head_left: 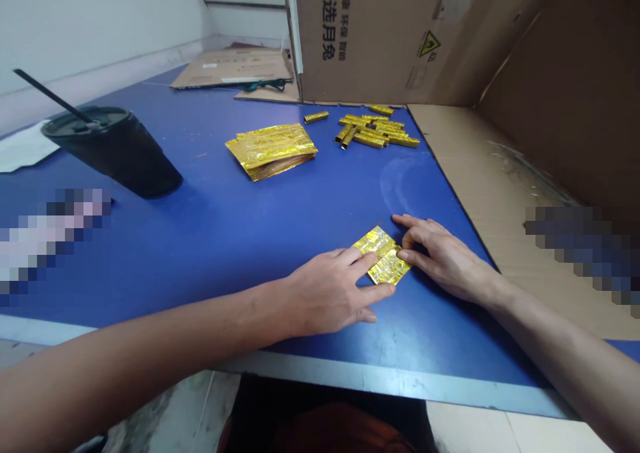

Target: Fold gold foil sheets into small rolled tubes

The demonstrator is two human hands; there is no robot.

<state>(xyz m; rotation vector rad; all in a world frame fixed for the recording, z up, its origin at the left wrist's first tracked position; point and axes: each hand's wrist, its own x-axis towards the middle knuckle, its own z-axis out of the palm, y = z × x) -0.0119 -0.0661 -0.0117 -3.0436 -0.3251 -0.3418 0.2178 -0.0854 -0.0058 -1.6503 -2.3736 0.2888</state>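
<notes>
A small gold foil sheet [383, 261] lies on the blue table between my two hands, with a crease or fold line across it. My left hand [337, 291] rests on its left side, fingers spread. My right hand [443, 256] touches its right edge with thumb and index finger curved toward each other, the other fingers stretched out. Further back sits a stack of gold foil sheets [273, 147]. Behind and to the right lies a loose pile of rolled gold foil pieces [377, 129], with one roll [316, 117] apart on its left.
A dark cup [120, 149] with a black straw stands at the left on the blue table [225, 239]. Cardboard panels [380, 39] rise at the back and right. Flat cardboard [233, 66] with a dark cord lies at the back. Two areas are pixelated.
</notes>
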